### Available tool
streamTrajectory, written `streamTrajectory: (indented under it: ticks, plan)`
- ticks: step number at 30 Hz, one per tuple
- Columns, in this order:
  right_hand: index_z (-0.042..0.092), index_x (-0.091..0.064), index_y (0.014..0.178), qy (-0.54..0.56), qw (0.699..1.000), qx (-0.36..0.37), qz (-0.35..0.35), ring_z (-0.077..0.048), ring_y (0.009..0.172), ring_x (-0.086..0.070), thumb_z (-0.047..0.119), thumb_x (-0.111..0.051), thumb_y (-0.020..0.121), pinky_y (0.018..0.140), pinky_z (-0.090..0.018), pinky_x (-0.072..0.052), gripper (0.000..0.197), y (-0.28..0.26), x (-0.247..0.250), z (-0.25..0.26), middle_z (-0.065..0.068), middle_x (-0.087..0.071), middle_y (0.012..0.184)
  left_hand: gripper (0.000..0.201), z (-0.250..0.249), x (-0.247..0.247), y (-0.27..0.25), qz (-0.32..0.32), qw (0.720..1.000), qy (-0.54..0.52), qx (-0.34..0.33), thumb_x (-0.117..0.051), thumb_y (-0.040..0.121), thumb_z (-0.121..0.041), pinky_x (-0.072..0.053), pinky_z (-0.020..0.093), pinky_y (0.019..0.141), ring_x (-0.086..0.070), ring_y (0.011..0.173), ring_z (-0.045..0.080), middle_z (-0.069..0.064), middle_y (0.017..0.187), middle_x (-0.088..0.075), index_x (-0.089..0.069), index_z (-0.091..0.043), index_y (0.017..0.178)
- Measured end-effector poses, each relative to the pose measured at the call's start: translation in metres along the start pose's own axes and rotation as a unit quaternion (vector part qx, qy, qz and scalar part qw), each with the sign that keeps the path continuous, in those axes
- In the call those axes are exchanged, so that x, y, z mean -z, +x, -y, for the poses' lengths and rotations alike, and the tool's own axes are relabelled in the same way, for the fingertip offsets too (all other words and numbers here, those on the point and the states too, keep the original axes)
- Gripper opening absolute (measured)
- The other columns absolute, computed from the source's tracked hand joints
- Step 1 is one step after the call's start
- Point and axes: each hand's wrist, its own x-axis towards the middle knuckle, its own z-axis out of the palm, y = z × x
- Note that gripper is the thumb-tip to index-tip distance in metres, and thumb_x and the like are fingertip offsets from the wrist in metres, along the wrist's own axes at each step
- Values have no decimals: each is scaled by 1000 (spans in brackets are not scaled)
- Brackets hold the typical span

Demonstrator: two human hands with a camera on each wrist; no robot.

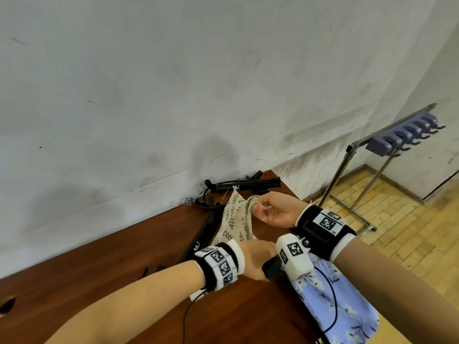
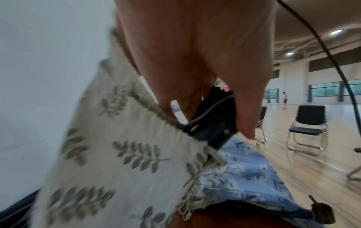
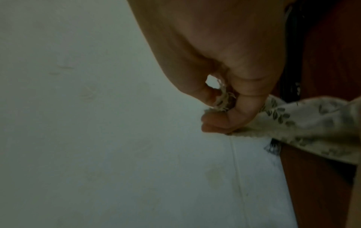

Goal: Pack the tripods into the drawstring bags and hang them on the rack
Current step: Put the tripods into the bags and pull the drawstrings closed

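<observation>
A cream leaf-print drawstring bag point(image 1: 233, 219) point(image 2: 117, 154) point(image 3: 312, 123) is held up over the brown table point(image 1: 124, 244). My right hand point(image 1: 268, 209) point(image 3: 220, 104) pinches its gathered rim and frayed drawstring at the top. My left hand point(image 1: 255, 259) point(image 2: 205, 100) grips the black end of a tripod point(image 2: 213, 123) that sticks out of the bag's mouth, with the cord lying across it. The rest of that tripod is hidden by the cloth. A blue floral bag point(image 1: 342, 306) point(image 2: 254, 177) lies flat under my hands at the table's right edge.
Two more black tripods lie on the table, one along the wall point(image 1: 248, 184) and one running diagonally point(image 1: 206, 232) behind the cream bag. A metal rack with a row of hooks point(image 1: 407, 135) stands on the floor to the right. A black folding chair point(image 2: 308, 128) stands behind.
</observation>
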Motion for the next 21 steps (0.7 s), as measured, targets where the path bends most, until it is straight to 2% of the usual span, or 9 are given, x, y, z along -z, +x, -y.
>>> streamTrajectory:
  ticks: [1,3,5,10,12,14,17,19,21]
  plan:
    - [6,-48,89,-48,999,0,-2,-9,47,-50,-2,-35,92,39,-15,-42,16,-3,5,2,-7,-52,70,21,3,3,-6,0,998,-54,17,-62,84,-15,-49,40,88,-58,96,26,5,102,-59,-54,-14,103]
    - [12,-44,75,-138,990,4,-9,-6,37,-35,4,-33,92,33,-13,-26,22,-7,16,6,1,-41,56,27,21,-1,-14,-66,992,-103,20,-66,78,-16,-52,36,78,-57,85,18,-5,92,-53,-45,-26,91]
    - [15,-41,70,-192,981,0,-21,-6,33,-28,6,-30,91,32,-13,-20,25,-10,23,6,4,-34,51,30,33,8,-28,-141,977,-158,33,-71,73,-20,-54,34,78,-59,84,14,-5,91,-57,-47,-24,89]
    - [19,-44,71,-343,938,27,-51,-4,36,-26,19,-36,100,33,-13,-17,29,-7,27,-7,6,-38,52,36,62,36,-51,-299,880,-355,98,-79,69,-18,-54,25,84,-64,96,13,4,100,-66,-57,-15,97]
    - [20,-38,70,-389,916,65,-70,-6,38,-27,16,-39,98,35,-15,-18,29,-7,28,-12,5,-36,52,36,69,43,-53,-306,851,-412,108,-76,66,-18,-52,23,83,-65,96,14,9,104,-67,-61,-11,98]
    - [20,-38,65,-421,899,93,-78,-8,40,-27,13,-41,97,37,-16,-19,32,-10,29,-15,5,-35,52,35,72,44,-57,-277,848,-437,112,-70,63,-20,-51,21,84,-64,99,15,12,110,-66,-63,-15,97]
    - [19,-45,62,-493,867,72,-21,-9,42,-28,11,-47,93,40,-17,-21,33,-21,26,-20,4,-36,54,32,70,41,-61,-206,860,-453,111,-66,66,-15,-53,32,90,-61,111,23,13,118,-63,-65,-37,88]
    - [14,-61,75,-560,827,39,30,-9,43,-31,13,-53,92,41,-17,-25,20,-29,24,-26,4,-39,53,32,71,38,-61,-177,848,-486,115,-61,69,-6,-55,40,84,-61,115,23,10,122,-62,-60,-34,85]
    - [9,-68,92,-580,813,32,32,-9,43,-33,15,-59,91,43,-18,-28,10,-31,25,-34,4,-42,53,31,72,36,-58,-156,847,-491,130,-58,70,-3,-53,44,78,-59,118,24,5,124,-61,-51,-23,91]
